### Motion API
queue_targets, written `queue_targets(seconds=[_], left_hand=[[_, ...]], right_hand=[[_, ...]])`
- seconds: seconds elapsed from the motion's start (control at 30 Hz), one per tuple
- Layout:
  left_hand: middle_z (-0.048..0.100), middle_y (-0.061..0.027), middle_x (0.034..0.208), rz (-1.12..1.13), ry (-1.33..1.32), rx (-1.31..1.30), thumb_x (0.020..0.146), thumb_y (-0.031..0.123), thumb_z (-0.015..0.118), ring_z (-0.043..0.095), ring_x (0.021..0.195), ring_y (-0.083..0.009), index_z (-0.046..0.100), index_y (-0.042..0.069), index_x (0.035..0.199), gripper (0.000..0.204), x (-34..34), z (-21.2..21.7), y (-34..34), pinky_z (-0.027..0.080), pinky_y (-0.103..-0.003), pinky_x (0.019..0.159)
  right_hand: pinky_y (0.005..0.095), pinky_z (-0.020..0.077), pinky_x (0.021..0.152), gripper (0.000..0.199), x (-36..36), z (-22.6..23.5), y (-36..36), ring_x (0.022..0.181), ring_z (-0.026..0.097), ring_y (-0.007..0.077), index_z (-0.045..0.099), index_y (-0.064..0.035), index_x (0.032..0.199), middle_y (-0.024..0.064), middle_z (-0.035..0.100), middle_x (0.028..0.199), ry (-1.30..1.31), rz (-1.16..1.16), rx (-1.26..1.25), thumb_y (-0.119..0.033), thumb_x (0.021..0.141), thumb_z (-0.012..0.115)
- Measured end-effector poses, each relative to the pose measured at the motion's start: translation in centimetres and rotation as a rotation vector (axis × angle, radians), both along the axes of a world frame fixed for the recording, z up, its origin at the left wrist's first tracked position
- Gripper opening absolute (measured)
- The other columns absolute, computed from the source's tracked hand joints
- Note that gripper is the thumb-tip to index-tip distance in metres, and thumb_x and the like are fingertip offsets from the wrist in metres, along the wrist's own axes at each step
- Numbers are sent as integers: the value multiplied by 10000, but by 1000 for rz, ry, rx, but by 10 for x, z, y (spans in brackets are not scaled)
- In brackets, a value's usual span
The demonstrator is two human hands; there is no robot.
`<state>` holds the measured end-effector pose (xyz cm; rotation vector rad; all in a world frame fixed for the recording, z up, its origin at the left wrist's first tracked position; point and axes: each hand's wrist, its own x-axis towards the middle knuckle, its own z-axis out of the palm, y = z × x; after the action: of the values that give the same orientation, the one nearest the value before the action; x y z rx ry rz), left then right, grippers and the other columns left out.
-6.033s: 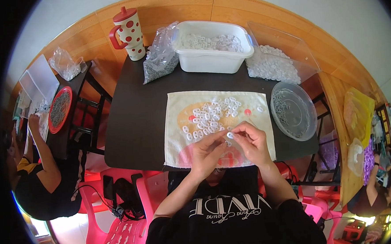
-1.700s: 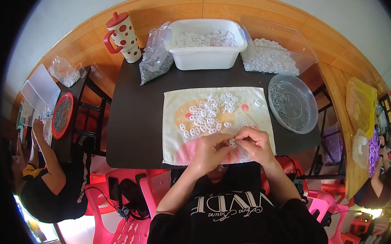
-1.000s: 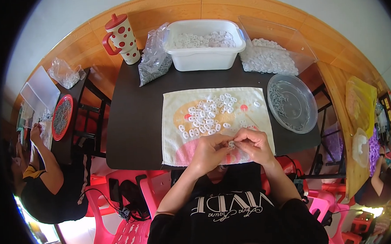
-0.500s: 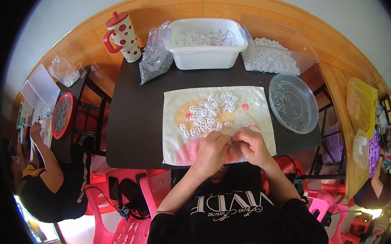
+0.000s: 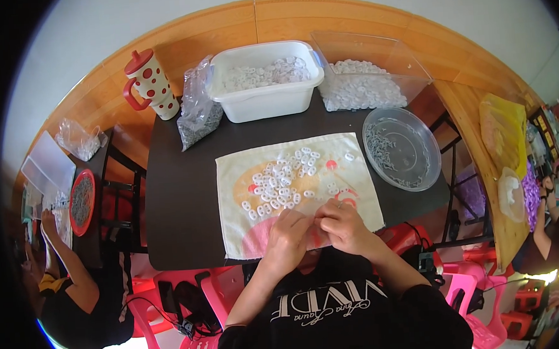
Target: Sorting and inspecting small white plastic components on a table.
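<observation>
My left hand (image 5: 288, 236) and my right hand (image 5: 343, 227) meet over the front edge of a cream, pink and orange towel (image 5: 230, 177). Fingertips of both are pinched together, almost touching. Whatever sits between them is too small and covered to make out. Just beyond the fingers lies a loose heap of small white oval plastic pieces with two holes (image 5: 278, 181). A few white pieces (image 5: 334, 189) are scattered nearer my right hand, and a single one (image 5: 349, 157) rests by the towel's right side.
Along the table's back stand a spotted tumbler (image 5: 151, 86), a bag of grey pieces (image 5: 199, 112), a white tub (image 5: 266, 102) and a clear bin of white pieces (image 5: 363, 85). A round clear tray (image 5: 433, 173) holds grey bits. People sit at both sides; a red tray (image 5: 91, 203) is left.
The whole view has shifted, so the table appears lower and farther left. Both hands stay pinched together at the towel's front, with slight finger movement.
</observation>
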<state>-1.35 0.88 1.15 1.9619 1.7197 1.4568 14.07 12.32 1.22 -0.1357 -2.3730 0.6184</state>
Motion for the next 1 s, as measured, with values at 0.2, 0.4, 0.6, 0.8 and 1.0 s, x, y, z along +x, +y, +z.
queue_targets(seconds=[0.2, 0.4, 0.6, 0.8, 1.0], left_hand=[[609, -159, 909, -56, -3, -51, 641, -124, 555, 571, 841, -365, 647, -38, 911, 298, -2, 1, -1, 498, -427, 714], [580, -161, 916, -61, 30, -83, 649, -120, 551, 544, 848, -360, 615, -31, 864, 241, -2, 4, -1, 489, -411, 731], [562, -159, 891, -58, 78, -67, 647, -109, 555, 536, 828, -356, 607, -37, 866, 237, -2, 3, -1, 486, -408, 715], [551, -161, 867, -66, 134, -49, 647, -94, 554, 529, 807, -357, 594, -43, 862, 225, -2, 3, -1, 478, -406, 696], [550, -165, 854, -60, 157, -17, 635, -102, 545, 529, 801, -366, 595, -39, 856, 235, 0, -1, -3, 475, -416, 693]], right_hand=[[404, 466, 686, 171, 2, -1, -1, 830, 546, 315, 530, -25, 786, 112, 528, 895, -48, 75, 39, 12, 637, 605], [412, 465, 699, 186, 0, 2, 0, 824, 539, 316, 523, -23, 782, 119, 499, 888, -60, 115, 25, -2, 618, 607], [417, 466, 701, 181, 0, 1, 0, 811, 530, 315, 521, -21, 774, 117, 494, 874, -55, 130, 25, -11, 614, 605], [391, 476, 713, 185, -1, 2, 0, 786, 545, 299, 565, 9, 778, 120, 541, 878, -30, 125, 62, 1, 598, 606], [389, 480, 710, 179, -1, -2, 0, 782, 550, 302, 548, 0, 756, 116, 535, 863, 15, 134, 96, -4, 588, 606]])
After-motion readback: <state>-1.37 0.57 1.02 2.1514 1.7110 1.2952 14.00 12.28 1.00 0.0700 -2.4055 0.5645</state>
